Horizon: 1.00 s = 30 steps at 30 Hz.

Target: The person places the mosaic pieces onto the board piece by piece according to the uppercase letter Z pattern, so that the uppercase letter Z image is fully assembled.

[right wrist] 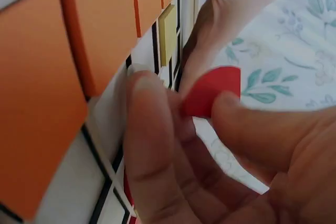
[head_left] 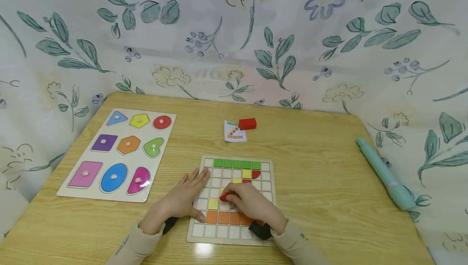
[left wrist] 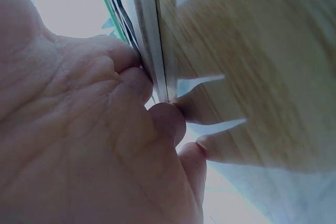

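Observation:
A white grid board [head_left: 193, 232] lies on the table, with a row of green squares [head_left: 237, 164] near its top and a row of orange squares [head_left: 223, 217] low down. Between these rows, yellow squares [head_left: 213, 204] and red quarter-circle tiles [head_left: 256, 174] step diagonally, partly covered by my right hand. My left hand [head_left: 183, 196] rests on the board's left edge, fingers straight and spread, thumb near the orange row. Over the board's middle, my right hand [head_left: 248, 202] pinches a red quarter-circle tile [right wrist: 218, 87] between thumb and fingers, clearly seen in the right wrist view.
Beyond the board lie a small pattern card [head_left: 234, 135] and a red block [head_left: 247, 123] touching its corner. A knob puzzle with colourful shapes [head_left: 144, 132] lies at the left. A teal tapered object [head_left: 384, 175] lies along the table's right edge. Floral cloth hangs behind.

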### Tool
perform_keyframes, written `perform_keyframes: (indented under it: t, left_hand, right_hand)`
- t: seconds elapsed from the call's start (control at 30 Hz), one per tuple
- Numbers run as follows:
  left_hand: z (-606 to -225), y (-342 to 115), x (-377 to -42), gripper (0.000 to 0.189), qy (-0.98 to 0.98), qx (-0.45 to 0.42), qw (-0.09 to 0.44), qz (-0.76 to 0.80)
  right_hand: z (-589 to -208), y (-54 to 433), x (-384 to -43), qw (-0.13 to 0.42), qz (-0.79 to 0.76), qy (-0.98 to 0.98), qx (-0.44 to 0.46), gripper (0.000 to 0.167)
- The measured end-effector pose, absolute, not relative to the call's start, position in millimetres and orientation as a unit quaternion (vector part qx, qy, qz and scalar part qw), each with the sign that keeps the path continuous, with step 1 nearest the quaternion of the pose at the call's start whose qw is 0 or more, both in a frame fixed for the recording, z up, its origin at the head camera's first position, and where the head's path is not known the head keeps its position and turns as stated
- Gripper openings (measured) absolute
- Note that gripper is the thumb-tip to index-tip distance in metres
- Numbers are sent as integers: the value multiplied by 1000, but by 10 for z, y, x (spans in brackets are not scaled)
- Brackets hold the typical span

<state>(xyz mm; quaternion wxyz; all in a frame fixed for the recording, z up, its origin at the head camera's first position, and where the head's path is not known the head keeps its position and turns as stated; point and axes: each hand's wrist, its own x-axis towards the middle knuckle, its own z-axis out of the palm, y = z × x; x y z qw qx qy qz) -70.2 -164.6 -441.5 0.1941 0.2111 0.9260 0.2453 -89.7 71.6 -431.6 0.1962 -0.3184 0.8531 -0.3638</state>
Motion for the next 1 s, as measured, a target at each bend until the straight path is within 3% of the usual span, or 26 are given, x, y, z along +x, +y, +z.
perform_keyframes:
  t: [0.2, 0.37, 0.77, 1.0]
  left_hand:
    - [-4433, -1649, -710, 123, 927, 210, 192, 244]
    - [-4421, -1642, -693, 123, 926, 206, 195, 250]
    - [-4371, -1621, -687, 121, 929, 211, 188, 238]
    - [-4356, -1589, -713, 121, 927, 213, 196, 240]
  right_hand:
    - [-4311, 710, -900, 231, -377, 838, -318, 21]
    - [-4365, 668, -861, 245, -397, 844, -267, 7]
    - [-4400, 579, -827, 193, -375, 880, -218, 21]
    - [-4418, 587, -847, 189, -392, 879, -196, 24]
